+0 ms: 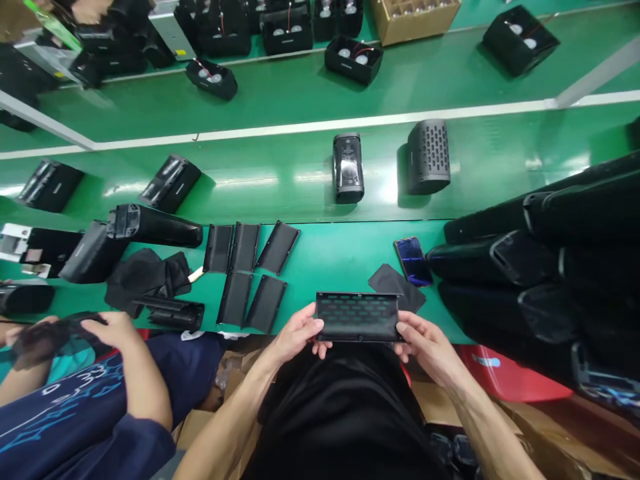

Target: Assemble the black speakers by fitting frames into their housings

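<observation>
Between my two hands is a black slotted speaker grille, its hollow inner side facing up and small tabs along its long edges. My left hand pinches the left end, thumb on top and fingers beneath. At the right end, my right hand grips it in the same way. Just beyond the grille's right end lie dark cloth sheets on the green bench, partly hidden by it. To the left, several similar black curved panels lie in two rows.
A phone lies near stacked black speaker housings on the right. Two speakers stand on the green conveyor ahead. At left, a co-worker's hands hold a blurred dark piece. A red stool is below the bench.
</observation>
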Tool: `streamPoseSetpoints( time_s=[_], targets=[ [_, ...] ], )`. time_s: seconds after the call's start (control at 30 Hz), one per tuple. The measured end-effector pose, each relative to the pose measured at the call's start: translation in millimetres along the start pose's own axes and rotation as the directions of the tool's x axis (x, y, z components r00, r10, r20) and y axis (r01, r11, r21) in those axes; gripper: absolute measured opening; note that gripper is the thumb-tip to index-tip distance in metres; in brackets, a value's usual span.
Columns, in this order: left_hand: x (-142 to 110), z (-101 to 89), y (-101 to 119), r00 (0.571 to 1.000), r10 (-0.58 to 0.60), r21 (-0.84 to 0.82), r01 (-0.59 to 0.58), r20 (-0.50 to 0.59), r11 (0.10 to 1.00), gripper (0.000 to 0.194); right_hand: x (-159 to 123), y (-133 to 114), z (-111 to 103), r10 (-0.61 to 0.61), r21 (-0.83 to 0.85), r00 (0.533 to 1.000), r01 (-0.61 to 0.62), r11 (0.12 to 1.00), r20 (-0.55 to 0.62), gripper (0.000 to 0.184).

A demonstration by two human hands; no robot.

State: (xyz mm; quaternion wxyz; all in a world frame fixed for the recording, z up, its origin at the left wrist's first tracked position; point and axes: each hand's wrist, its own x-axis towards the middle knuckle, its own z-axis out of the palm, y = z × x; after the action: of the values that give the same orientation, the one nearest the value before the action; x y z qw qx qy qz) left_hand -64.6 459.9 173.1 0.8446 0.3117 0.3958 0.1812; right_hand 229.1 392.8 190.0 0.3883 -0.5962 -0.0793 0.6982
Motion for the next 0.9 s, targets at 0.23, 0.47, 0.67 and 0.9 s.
streamPoseSetpoints(
  time_s=[0.23, 0.47, 0.67, 0.9],
  targets=[
    [6.1, -6.1, 8.6, 1.0, 0.021, 0.084, -0.023, 0.021, 0.996, 0.064, 5.1, -11.1, 3.1, -0.012, -0.022, 0.998, 0.013, 1.0, 0.069, 0.051],
    [7.6, -1.2, 9.5, 0.999, 0.041, 0.113, -0.042, 0.017, 0.993, 0.054, 11.8, -12.2, -1.0, 0.004, -0.126, 0.998, 0.004, 0.992, 0.061, 0.052],
    [7.4, -4.1, 4.9, 0.999, 0.045, 0.124, -0.047, 0.014, 0.991, 0.052, 11.1, -12.8, -5.1, 0.008, -0.14, 0.998, 0.001, 0.99, 0.065, 0.051],
    [6.4, -6.6, 7.2, 0.998, 0.053, 0.151, -0.056, 0.023, 0.987, 0.051, 6.4, -19.7, -6.9, 0.033, -0.151, 0.987, -0.009, 0.988, 0.156, 0.044]
  ],
)
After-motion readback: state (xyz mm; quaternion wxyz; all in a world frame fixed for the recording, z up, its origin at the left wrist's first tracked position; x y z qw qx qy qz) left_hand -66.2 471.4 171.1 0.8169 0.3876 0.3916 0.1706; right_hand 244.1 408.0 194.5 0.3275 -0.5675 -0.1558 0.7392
